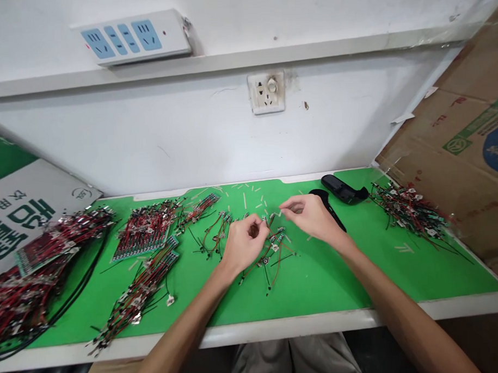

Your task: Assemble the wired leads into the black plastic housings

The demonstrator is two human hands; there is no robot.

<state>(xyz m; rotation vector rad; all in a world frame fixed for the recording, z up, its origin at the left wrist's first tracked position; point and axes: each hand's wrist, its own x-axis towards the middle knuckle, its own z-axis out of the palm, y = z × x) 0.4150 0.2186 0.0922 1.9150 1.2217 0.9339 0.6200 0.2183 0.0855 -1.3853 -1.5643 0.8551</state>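
Observation:
My left hand point(246, 242) is closed in a pinch over the middle of the green mat point(330, 287). Its fingertips are at a small wired circuit board point(271, 218), and whatever is between them is too small to make out. Just to the right, my right hand point(309, 216) has thumb and forefinger pinched together, apart from the left; anything in that pinch is unclear. Below and between the hands lie loose wired boards point(279, 232) with thin red and black wires. More loose wired boards point(222, 217) lie left of my left hand.
Wired board panels point(142, 228) and a wire bundle point(140, 293) lie left, beside a larger stack point(32, 281). A wired pile point(411, 211) sits right, near a cardboard box point(447, 147). Black plastic shells point(343, 188) lie behind my right hand. Pale strips point(244, 199) dot the mat.

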